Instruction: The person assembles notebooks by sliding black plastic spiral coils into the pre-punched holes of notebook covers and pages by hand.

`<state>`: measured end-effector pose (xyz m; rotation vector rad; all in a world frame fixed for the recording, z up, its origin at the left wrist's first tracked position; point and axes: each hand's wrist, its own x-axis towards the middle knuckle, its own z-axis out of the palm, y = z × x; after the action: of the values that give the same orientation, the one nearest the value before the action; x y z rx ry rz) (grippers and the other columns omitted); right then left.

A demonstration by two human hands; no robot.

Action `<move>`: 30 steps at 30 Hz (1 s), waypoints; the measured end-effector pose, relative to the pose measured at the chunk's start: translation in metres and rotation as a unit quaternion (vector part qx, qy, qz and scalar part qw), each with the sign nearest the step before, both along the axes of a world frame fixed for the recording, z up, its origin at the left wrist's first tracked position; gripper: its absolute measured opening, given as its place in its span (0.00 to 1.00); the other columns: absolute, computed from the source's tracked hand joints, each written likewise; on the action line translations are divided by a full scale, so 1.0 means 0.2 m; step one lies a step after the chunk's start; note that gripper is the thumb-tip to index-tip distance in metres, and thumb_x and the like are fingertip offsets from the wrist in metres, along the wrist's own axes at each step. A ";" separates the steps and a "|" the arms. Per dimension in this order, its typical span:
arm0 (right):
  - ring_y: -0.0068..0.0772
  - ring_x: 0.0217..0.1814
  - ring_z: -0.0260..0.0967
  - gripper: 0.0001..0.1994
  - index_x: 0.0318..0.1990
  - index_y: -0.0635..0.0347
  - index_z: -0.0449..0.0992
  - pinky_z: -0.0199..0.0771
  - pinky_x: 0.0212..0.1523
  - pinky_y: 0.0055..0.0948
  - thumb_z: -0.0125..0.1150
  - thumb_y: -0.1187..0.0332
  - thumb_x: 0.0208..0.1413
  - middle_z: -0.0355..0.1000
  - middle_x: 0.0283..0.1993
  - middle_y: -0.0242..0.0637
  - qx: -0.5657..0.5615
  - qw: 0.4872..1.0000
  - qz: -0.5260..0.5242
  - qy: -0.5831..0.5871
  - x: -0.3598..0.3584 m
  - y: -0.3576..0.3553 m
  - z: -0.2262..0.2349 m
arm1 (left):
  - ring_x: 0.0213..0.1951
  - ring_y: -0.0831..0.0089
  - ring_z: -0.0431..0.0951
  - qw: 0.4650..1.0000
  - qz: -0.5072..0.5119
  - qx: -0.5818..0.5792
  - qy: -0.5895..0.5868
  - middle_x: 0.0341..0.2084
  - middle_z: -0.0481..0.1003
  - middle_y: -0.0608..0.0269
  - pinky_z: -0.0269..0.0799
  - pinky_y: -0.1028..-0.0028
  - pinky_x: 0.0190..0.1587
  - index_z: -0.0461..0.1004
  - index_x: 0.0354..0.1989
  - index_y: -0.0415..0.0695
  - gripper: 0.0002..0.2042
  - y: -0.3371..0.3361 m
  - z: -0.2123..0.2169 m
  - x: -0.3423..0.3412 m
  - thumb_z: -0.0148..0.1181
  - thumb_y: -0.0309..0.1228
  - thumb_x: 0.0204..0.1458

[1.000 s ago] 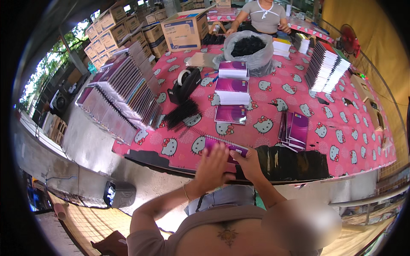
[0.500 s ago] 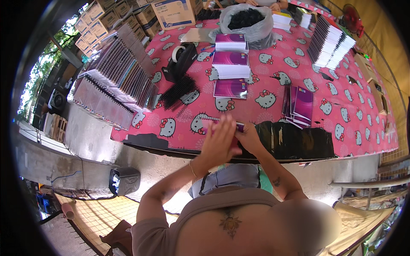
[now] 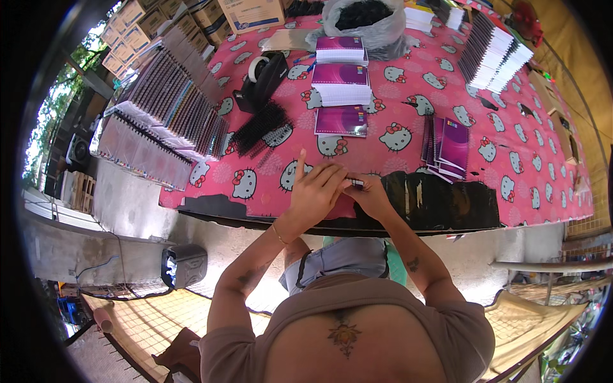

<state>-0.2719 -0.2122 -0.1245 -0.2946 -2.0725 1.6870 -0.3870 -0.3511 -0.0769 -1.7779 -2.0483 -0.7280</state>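
Near the table's front edge, my right hand (image 3: 370, 193) is closed on a small purple-edged notebook (image 3: 357, 184), most of which is hidden behind my hands. My left hand (image 3: 316, 190) lies over the notebook's left part with its fingers stretched out, the outermost one pointing away from me. Beyond them is a purple-covered notebook (image 3: 341, 121), with a thick stack of notebook pages under purple covers (image 3: 340, 76) behind it. Loose black spiral coils (image 3: 260, 127) lie to the left. At the right is a small pile of bound purple notebooks (image 3: 452, 143).
Tall piles of spiral notebooks (image 3: 172, 105) stand at the left, beside a black tape dispenser (image 3: 262, 83). A clear plastic bag (image 3: 364, 32) of black coils sits at the back. More notebooks (image 3: 491, 54) are stacked at far right. Black patches (image 3: 440, 201) show through the pink tablecloth.
My left hand has shifted a little left, its outermost finger now lifted apart from the others. My right hand keeps its hold on the notebook. The whole view has tilted slightly.
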 end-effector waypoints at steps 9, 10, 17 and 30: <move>0.40 0.35 0.78 0.14 0.46 0.64 0.78 0.73 0.38 0.31 0.67 0.71 0.51 0.78 0.35 0.49 0.076 0.997 0.017 -0.016 0.03 0.04 0.01 | 0.39 0.67 0.78 0.999 -0.036 0.023 -0.010 0.37 0.77 0.65 0.53 0.48 0.66 0.76 0.43 0.46 0.12 0.04 0.04 0.01 0.65 0.34 0.52; 0.42 0.36 0.78 0.15 0.46 0.63 0.78 0.73 0.38 0.32 0.67 0.70 0.51 0.78 0.36 0.50 0.089 0.995 0.023 -0.028 0.04 0.05 0.02 | 0.39 0.67 0.78 0.999 -0.041 0.025 -0.018 0.38 0.77 0.64 0.54 0.48 0.66 0.76 0.44 0.46 0.12 0.04 0.04 0.02 0.65 0.34 0.53; 0.35 0.38 0.78 0.16 0.49 0.63 0.78 0.74 0.42 0.29 0.68 0.69 0.53 0.79 0.37 0.44 0.131 0.988 0.047 -0.070 0.12 0.06 0.22 | 0.38 0.66 0.78 0.998 -0.014 0.033 -0.049 0.37 0.78 0.66 0.59 0.53 0.61 0.78 0.42 0.47 0.10 0.03 0.05 0.06 0.65 0.32 0.52; 0.24 0.37 0.74 0.05 0.36 0.63 0.79 0.72 0.39 0.24 0.65 0.76 0.52 0.77 0.34 0.35 0.132 0.982 0.137 -0.005 0.17 0.28 0.26 | 0.37 0.61 0.77 0.996 -0.040 0.026 -0.075 0.33 0.77 0.62 0.68 0.66 0.45 0.78 0.39 0.44 0.11 0.03 0.08 0.09 0.68 0.30 0.48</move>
<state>-0.2389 -0.1563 -0.0718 0.0696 -2.4002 1.5285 -0.3697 -0.3447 -0.0610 -1.8362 -2.0409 -0.9553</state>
